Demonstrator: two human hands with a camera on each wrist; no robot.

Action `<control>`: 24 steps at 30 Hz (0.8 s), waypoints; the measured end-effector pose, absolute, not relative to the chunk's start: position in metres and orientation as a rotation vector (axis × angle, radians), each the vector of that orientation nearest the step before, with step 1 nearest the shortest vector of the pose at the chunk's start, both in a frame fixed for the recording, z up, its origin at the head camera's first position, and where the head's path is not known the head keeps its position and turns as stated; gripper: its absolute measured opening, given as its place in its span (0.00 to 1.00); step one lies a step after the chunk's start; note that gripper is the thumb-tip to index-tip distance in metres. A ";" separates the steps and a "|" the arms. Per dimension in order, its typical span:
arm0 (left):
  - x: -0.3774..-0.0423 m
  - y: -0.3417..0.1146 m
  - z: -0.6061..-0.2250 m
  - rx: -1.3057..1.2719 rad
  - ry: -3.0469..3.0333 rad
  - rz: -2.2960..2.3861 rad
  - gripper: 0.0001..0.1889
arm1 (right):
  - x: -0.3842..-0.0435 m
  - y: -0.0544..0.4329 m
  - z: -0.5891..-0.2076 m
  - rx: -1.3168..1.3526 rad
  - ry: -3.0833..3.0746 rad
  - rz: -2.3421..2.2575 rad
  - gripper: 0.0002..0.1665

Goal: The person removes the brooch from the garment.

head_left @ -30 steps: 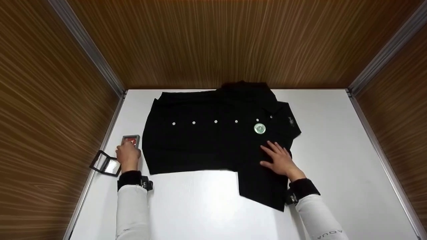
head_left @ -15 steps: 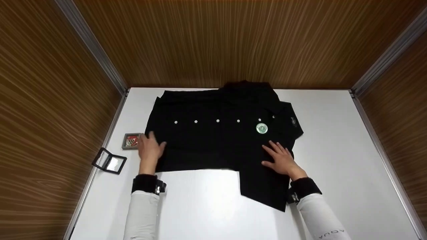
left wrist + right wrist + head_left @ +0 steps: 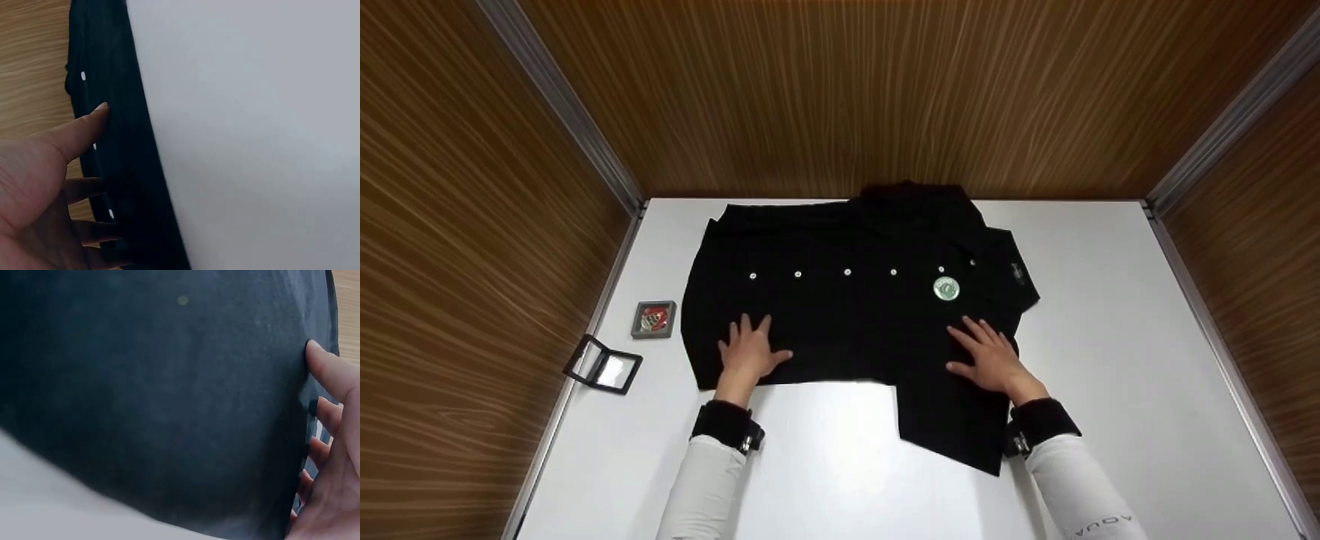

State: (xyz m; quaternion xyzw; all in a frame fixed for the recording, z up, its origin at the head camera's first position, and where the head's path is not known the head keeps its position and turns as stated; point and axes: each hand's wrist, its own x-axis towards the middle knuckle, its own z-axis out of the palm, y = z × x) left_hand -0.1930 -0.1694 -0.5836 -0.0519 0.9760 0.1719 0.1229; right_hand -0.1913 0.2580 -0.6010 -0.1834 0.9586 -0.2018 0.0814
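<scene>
A black short-sleeved shirt (image 3: pixel 825 322) lies spread on the white table, its collar toward the right and a row of white buttons along its front. Near the collar sits a round green-and-white badge (image 3: pixel 946 288). My left hand (image 3: pixel 748 352) rests on the shirt's lower part at the near hem, fingers spread; in the left wrist view its thumb and fingertips lie against the dark cloth. With fingers fanned out, my right hand (image 3: pixel 988 361) rests on the shirt near the base of the near sleeve (image 3: pixel 952 427). Neither hand grips anything.
Left of the shirt is a small grey square box (image 3: pixel 653 319) with a red item inside. A black hinged frame (image 3: pixel 603 365) stands unfolded by the left edge. Wood-grain panels (image 3: pixel 840 97) wall in the white table (image 3: pixel 1110 337) at the back and sides.
My left hand has let go of the grey box, moved right and come down on the shirt, fingers spreading. My right hand has stayed in place.
</scene>
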 end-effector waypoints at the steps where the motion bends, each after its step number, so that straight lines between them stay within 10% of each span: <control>1: -0.192 -0.169 -0.585 -0.162 2.837 0.512 0.46 | -0.191 0.258 -0.600 -0.545 2.865 -0.603 0.39; 24: -0.184 -0.189 -0.585 -0.220 2.774 0.592 0.49 | -0.198 0.246 -0.582 -0.612 2.786 -0.522 0.37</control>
